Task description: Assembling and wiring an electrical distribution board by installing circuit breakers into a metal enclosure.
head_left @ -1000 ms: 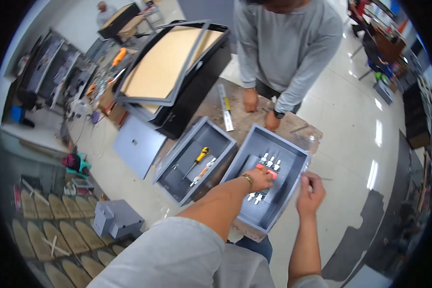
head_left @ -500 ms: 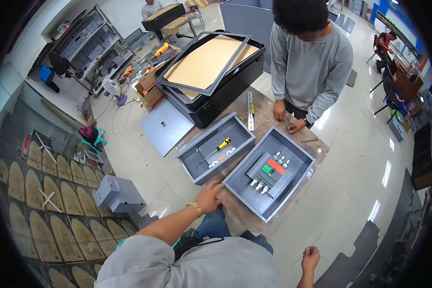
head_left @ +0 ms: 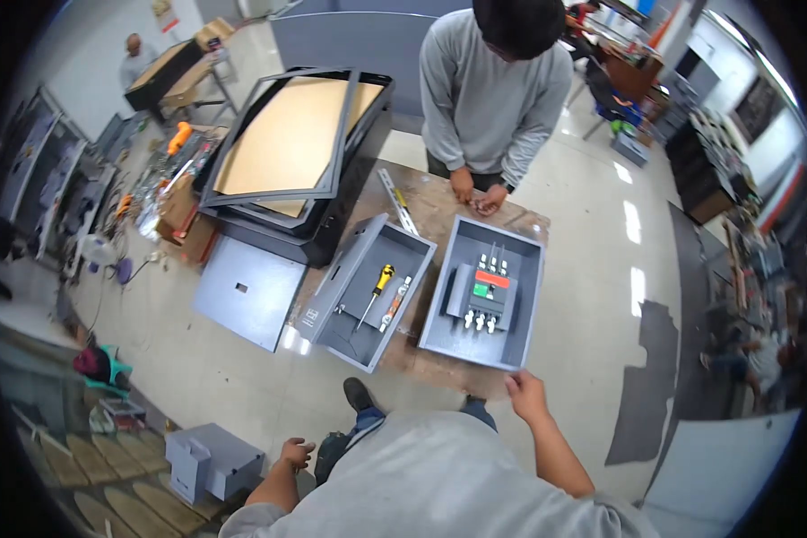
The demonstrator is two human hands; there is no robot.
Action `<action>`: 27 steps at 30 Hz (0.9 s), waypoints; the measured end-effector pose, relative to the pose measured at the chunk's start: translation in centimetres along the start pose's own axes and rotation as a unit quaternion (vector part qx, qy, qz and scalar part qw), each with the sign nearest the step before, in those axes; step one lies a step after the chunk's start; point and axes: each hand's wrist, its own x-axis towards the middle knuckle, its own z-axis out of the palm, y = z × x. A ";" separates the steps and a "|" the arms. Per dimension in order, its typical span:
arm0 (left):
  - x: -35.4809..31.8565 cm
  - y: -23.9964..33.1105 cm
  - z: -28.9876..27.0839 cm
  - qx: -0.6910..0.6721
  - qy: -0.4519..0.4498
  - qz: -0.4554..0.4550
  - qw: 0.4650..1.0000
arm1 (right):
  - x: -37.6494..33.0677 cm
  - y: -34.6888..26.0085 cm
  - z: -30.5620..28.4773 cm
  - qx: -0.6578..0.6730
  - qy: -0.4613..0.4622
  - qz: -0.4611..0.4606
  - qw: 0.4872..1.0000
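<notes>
My right hand [head_left: 526, 395] is at the near right corner of a grey metal box [head_left: 533, 296], its fingers closed; what they hold, if anything, I cannot make out. Inside that box sits a circuit breaker [head_left: 490, 296] with red and green patches and metal terminals. My left hand [head_left: 297, 453] hangs low beside my body, holding nothing, fingers loosely apart. A second grey box [head_left: 360, 345] stands tilted to the left on the wooden table [head_left: 421, 363]. In it lie a yellow-and-black screwdriver [head_left: 382, 280] and a strip with white and orange parts [head_left: 392, 309].
Across the table, a person [head_left: 498, 99] in grey works with both hands at its far edge. A metal ruler [head_left: 398, 202] lies nearby. A large black case [head_left: 332, 211] bearing a loose frame stands left, beside a grey panel [head_left: 247, 291]. A grey cabinet [head_left: 215, 462] is lower left.
The view has turned right. My left hand has left the table edge and dropped to my side. My right hand, which held a thin wire-like piece, has come up to the box corner.
</notes>
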 end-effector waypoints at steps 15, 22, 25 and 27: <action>7.0 1.5 -18.9 -0.044 -0.028 0.205 0.977 | 4.9 -19.8 17.2 0.065 0.016 0.084 0.994; 6.1 8.0 -19.5 0.137 -0.041 0.312 0.939 | 7.5 -19.9 18.7 0.065 0.051 0.107 0.991; 4.1 10.0 -18.2 0.146 -0.024 0.310 0.939 | 8.2 -19.5 18.5 0.064 0.060 0.109 0.990; 2.6 11.0 -17.4 0.147 -0.009 0.308 0.940 | 8.1 -19.7 17.6 0.107 0.053 0.096 0.988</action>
